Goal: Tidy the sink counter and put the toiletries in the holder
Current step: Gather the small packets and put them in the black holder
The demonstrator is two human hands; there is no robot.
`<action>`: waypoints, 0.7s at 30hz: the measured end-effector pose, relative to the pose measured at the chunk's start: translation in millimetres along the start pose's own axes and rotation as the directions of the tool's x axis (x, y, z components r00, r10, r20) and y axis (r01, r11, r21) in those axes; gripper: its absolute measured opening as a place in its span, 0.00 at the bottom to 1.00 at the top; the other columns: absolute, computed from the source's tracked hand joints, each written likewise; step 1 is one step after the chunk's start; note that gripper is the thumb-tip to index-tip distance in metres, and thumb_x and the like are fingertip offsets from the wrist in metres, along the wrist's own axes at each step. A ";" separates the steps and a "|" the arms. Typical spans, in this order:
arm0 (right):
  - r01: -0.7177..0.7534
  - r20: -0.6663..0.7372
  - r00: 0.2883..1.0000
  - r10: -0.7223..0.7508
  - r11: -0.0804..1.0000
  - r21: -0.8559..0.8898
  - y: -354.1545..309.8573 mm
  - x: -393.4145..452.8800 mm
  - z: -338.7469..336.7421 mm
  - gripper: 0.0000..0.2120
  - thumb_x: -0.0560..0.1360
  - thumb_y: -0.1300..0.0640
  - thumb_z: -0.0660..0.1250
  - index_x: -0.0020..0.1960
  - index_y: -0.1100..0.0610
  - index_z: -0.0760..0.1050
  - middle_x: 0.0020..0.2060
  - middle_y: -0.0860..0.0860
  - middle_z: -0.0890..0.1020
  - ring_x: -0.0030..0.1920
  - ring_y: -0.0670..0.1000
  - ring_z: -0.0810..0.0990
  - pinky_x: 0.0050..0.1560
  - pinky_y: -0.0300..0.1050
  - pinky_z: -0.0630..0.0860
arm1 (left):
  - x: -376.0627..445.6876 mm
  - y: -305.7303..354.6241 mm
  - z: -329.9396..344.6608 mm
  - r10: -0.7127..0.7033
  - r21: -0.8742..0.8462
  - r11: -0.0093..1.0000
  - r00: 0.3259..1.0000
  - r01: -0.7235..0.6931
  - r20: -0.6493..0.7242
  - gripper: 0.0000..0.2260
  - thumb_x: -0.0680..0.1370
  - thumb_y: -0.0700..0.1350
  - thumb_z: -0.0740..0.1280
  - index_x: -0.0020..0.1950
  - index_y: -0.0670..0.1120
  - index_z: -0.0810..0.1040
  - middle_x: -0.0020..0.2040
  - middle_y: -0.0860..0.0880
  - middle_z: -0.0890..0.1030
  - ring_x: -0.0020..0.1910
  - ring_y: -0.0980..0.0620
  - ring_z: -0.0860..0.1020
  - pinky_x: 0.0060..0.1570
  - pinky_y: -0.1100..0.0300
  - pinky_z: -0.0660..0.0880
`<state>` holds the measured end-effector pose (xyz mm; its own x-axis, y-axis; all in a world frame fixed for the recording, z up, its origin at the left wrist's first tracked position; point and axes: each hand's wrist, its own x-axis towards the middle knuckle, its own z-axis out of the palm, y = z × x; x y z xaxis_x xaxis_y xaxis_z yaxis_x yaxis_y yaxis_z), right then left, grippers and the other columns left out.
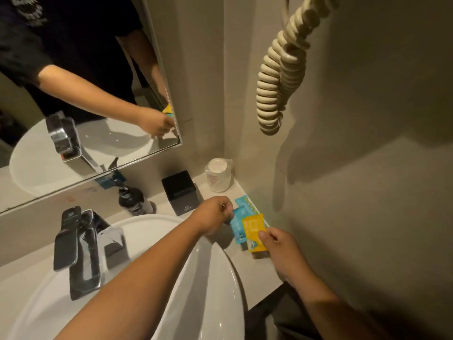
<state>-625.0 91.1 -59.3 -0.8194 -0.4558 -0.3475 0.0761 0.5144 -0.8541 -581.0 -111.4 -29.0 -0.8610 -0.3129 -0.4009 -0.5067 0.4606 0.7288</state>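
My right hand (279, 244) pinches a yellow toiletry packet (253, 228) at its lower edge, just above the counter. A blue packet (237, 225) lies partly under the yellow one, and my left hand (213, 213) grips its left edge. Another light blue packet (245, 202) lies on the counter behind them, near the wall. The black square holder (181, 191) stands just left of my left hand, its top open.
A wrapped white cup (219, 174) stands in the back corner. A dark pump bottle (133, 200) is left of the holder. The white basin (210, 278) and chrome tap (81, 249) fill the lower left. A coiled cream cord (277, 77) hangs above.
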 end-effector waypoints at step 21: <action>0.166 0.051 0.983 -0.174 0.976 0.140 -91.1 48.1 78.4 0.09 0.76 0.52 0.67 0.41 0.54 0.80 0.43 0.55 0.83 0.44 0.55 0.82 0.48 0.51 0.78 | -55.5 -8.3 -41.2 -0.277 -0.772 0.599 0.848 -0.215 -0.452 0.04 0.77 0.41 0.67 0.48 0.41 0.80 0.40 0.43 0.82 0.41 0.48 0.81 0.47 0.53 0.81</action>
<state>-626.8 -34.6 -28.6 -0.7901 -0.5749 -0.2126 0.0179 0.3251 -0.9455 -527.3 -132.1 10.1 -0.5699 -0.7684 -0.2913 -0.0846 -0.2978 0.9509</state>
